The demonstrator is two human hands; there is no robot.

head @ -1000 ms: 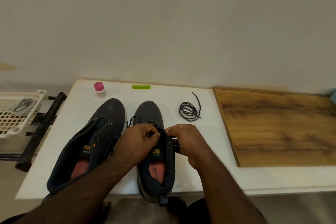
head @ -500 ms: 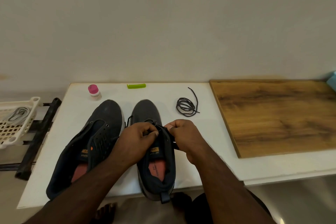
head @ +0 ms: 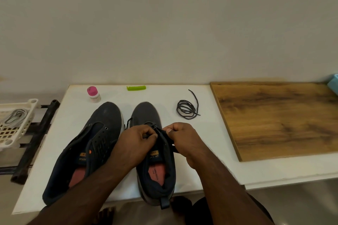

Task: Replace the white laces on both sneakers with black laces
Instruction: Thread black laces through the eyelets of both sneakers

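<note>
Both hands are meeting over the right sneaker (head: 155, 160) on the table (head: 210, 151), the left hand (head: 139, 139) and right hand (head: 184, 139) each keeping a pinching grip clamped on the black lace at its eyelets, probably feeding it through, while the spare black lace (head: 186, 109) is lying coiled nearby for the unlaced left sneaker (head: 95, 139).

My counter (head: 73, 115) was smooth and white with a matt finish. The wooden board (head: 278, 118) on it showed brown grain with a soft sheen. Both sneakers (head: 102, 133) had dark, matt cloth uppers, and the left one's toe looked faintly dusty; their insoles were a dull red. The coiled black lace (head: 186, 109) looked like woven cord. The bottle (head: 94, 95) looked plastic with a pink cap, the crate (head: 16, 126) was cream plastic lattice, and the green piece (head: 136, 88) was glossy plastic.
</note>
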